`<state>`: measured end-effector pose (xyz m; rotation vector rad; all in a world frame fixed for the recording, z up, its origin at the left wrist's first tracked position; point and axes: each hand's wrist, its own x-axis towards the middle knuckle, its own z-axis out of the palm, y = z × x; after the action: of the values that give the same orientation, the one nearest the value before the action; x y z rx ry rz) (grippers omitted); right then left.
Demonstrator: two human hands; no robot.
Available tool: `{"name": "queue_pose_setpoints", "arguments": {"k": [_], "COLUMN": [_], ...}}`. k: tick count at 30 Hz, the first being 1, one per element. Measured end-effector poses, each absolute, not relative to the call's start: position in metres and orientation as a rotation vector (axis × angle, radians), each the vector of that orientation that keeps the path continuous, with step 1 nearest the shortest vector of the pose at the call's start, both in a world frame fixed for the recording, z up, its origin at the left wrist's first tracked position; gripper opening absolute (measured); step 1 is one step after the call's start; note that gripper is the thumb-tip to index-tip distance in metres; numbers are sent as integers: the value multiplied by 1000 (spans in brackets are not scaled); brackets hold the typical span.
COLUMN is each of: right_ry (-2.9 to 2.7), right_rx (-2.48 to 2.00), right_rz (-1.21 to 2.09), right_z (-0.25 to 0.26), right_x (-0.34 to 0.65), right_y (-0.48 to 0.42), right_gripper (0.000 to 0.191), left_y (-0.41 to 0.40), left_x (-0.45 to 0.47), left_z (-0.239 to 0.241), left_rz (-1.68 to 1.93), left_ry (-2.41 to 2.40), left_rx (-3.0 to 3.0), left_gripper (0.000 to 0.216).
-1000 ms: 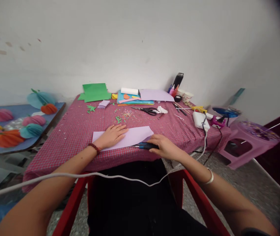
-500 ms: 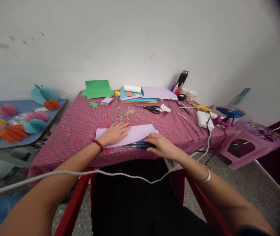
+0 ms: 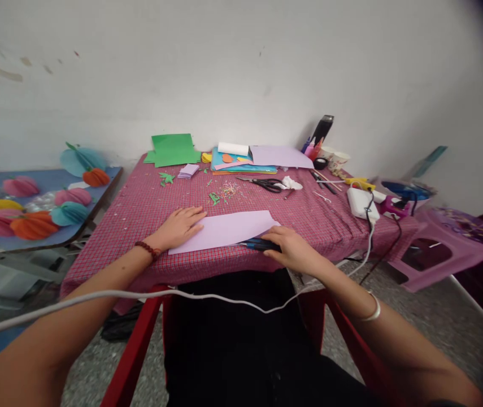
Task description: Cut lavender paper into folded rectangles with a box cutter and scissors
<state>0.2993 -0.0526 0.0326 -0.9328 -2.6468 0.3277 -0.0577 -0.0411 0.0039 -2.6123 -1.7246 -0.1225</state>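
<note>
A sheet of lilac paper (image 3: 233,228), seemingly folded, lies along the front edge of the table. My left hand (image 3: 181,228) rests flat on its left end, fingers stretched out. At the paper's front right corner, my right hand (image 3: 295,250) is closed around a blue and black utility knife (image 3: 258,244). The knife lies low along the paper's front edge and points left; its tip is hidden by the sheet. Behind the paper lie paper shreds (image 3: 229,192), green scraps (image 3: 214,198) and black-handled scissors (image 3: 266,183).
Green sheets (image 3: 173,150), a small lilac stack (image 3: 188,170) and coloured paper (image 3: 270,169) lie at the back. Glue bottles (image 3: 315,148), paper cups (image 3: 339,160) and a white power box (image 3: 362,204) stand right. Paper pumpkins (image 3: 35,225) sit left. A white cable (image 3: 224,299) crosses before me.
My left hand has slid left toward the paper's end. The knife has moved right along the front edge with my right hand, and less of it shows. The view has shifted slightly.
</note>
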Motion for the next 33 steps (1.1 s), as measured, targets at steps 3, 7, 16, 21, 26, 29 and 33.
{"name": "queue_pose_setpoints", "arguments": {"k": [3, 7, 16, 21, 26, 29, 33], "right_ry": [-2668, -2673, -2681, -2699, -2700, -2701, -2686], "right_rx": [-955, -928, -830, -841, -858, -834, -816], "right_rz": [288, 273, 337, 330, 311, 304, 341], "right_z": [32, 30, 28, 27, 27, 27, 28], "right_x": [285, 260, 241, 248, 233, 219, 215], "right_y": [-58, -61, -60, -66, -65, -64, -66], "right_gripper": [27, 28, 27, 28, 27, 27, 27], "left_y": [-41, -41, -43, -40, -38, -39, -39], "left_x": [-55, -54, -53, -51, -51, -51, -51], "left_z": [4, 4, 3, 3, 0, 0, 0], "left_rz": [-121, -119, -123, -62, -45, -65, -97], "left_ry": [-1710, -1710, -1715, -1741, -1750, -1736, -1728], "left_rx": [-2595, -2589, -2583, -2591, -2602, -2596, -2601], "left_gripper": [57, 57, 58, 59, 59, 58, 59]}}
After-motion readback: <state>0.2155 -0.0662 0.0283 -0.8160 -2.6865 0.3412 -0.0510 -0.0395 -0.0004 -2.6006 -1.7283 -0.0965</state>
